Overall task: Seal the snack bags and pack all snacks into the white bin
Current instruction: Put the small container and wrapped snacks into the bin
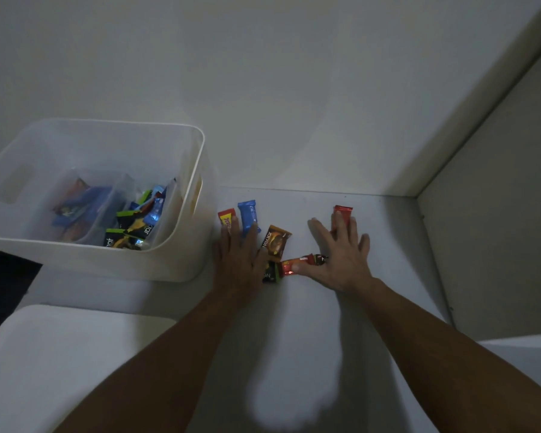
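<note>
— White shelf (372, 307), pale wall behind; where are the snacks?
— Loose wrappers (275, 242) lie beside the white bin (181, 270); left hand (239, 254) and right hand (341, 254) press flat on them, fingers spread.

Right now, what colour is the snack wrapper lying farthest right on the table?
Red. The farthest-right wrapper shows best in the head view, partly under the right hand's fingers.
</note>
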